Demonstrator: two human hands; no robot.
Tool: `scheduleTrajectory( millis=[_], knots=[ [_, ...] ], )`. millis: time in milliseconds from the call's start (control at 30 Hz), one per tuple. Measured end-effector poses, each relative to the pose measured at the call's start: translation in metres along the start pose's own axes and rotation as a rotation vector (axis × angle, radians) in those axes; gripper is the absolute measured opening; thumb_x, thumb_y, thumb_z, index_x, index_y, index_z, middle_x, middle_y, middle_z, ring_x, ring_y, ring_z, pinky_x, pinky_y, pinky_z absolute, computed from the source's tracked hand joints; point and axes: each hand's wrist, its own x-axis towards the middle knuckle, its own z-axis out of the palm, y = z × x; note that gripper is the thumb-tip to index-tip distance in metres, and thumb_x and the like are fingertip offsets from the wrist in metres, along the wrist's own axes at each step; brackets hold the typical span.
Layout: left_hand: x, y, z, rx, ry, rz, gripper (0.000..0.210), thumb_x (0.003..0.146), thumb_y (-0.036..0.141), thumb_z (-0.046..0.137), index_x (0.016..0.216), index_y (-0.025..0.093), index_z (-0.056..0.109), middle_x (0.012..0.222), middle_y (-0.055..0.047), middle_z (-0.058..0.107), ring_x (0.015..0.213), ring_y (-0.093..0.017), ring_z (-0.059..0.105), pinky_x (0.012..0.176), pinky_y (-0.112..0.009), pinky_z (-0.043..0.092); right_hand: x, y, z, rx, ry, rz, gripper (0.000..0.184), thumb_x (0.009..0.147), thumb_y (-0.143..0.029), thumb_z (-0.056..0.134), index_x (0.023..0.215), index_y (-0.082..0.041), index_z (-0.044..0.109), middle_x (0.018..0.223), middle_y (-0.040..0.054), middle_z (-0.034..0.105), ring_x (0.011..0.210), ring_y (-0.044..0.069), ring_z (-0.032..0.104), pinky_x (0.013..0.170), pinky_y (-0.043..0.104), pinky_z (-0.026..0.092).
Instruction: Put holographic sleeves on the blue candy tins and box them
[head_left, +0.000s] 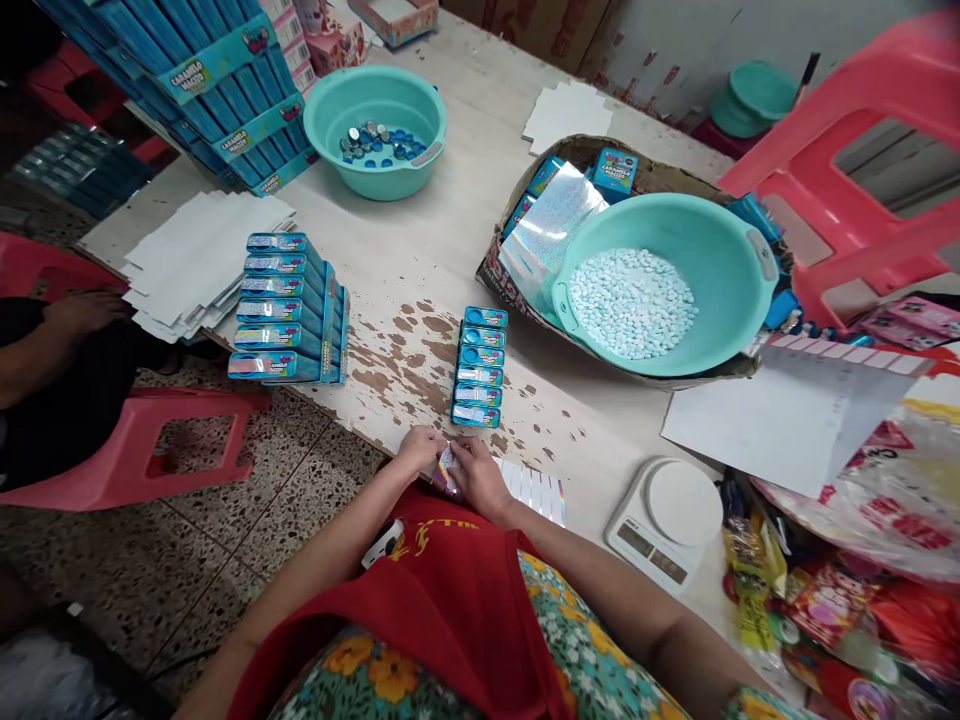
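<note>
At the table's near edge, my left hand (421,449) and my right hand (478,474) are close together. Between their pinched fingers is a shiny holographic sticker sheet (448,468), partly covered by the fingers. Beside my right wrist lies another sheet of pale sticker strips (534,488). Just beyond my hands stands a row of small blue candy boxes (480,375). The nearer ones carry shiny labels on top, while round recesses show on some farther ones. To the left, more blue boxes with shiny tops sit in a display pack (279,310).
A turquoise basin (667,215) of pale candies rests on a cardboard carton (495,240). Another basin (375,185) holds blue and silver discs. Tall stacked packs (217,90), white card sheets (195,255) and a kitchen scale (666,520) surround the work spot. Someone sits at left.
</note>
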Motion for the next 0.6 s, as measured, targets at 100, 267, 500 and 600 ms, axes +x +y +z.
scheduleTrajectory(
  millis=[100,267,500,600],
  knots=[
    [0.001,0.001,0.002,0.055,0.024,0.002,0.015,0.07,0.024,0.055,0.067,0.013,0.065,0.057,-0.002,0.06,0.052,-0.012,0.052,0.049,-0.021,0.038,-0.001,-0.003,-0.005,-0.041,-0.055,-0.054,0.021,0.083,-0.019,0.051,0.1,-0.021,0.063,0.112,0.0093,0.054,0.102,0.023,0.05,0.087,0.036,0.046],
    [0.0,0.008,0.001,0.165,0.063,0.046,0.012,0.069,0.023,0.056,0.066,0.016,0.065,0.062,-0.002,0.063,0.06,-0.014,0.055,0.057,-0.023,0.039,-0.001,-0.016,-0.021,-0.007,-0.058,0.029,0.009,0.082,-0.017,0.052,0.077,-0.019,0.059,0.082,0.0056,0.061,0.082,0.02,0.054,0.074,0.033,0.046],
    [-0.05,0.038,-0.023,0.007,0.156,0.262,0.028,0.085,0.034,0.041,0.097,0.018,0.061,0.095,-0.007,0.065,0.089,-0.018,0.057,0.077,-0.027,0.042,0.002,-0.049,-0.08,0.457,0.122,0.226,0.018,0.079,-0.035,0.059,0.071,-0.019,0.056,0.067,-0.0002,0.058,0.062,0.013,0.052,0.062,0.026,0.043],
    [-0.074,0.06,-0.033,-0.229,-0.11,0.425,0.035,0.084,0.039,0.046,0.111,0.019,0.054,0.103,-0.006,0.063,0.09,-0.017,0.057,0.075,-0.025,0.043,0.009,-0.054,-0.098,0.592,0.148,0.274,0.021,0.075,-0.037,0.063,0.069,-0.019,0.056,0.065,-0.0016,0.057,0.061,0.012,0.05,0.06,0.025,0.042]
  ],
)
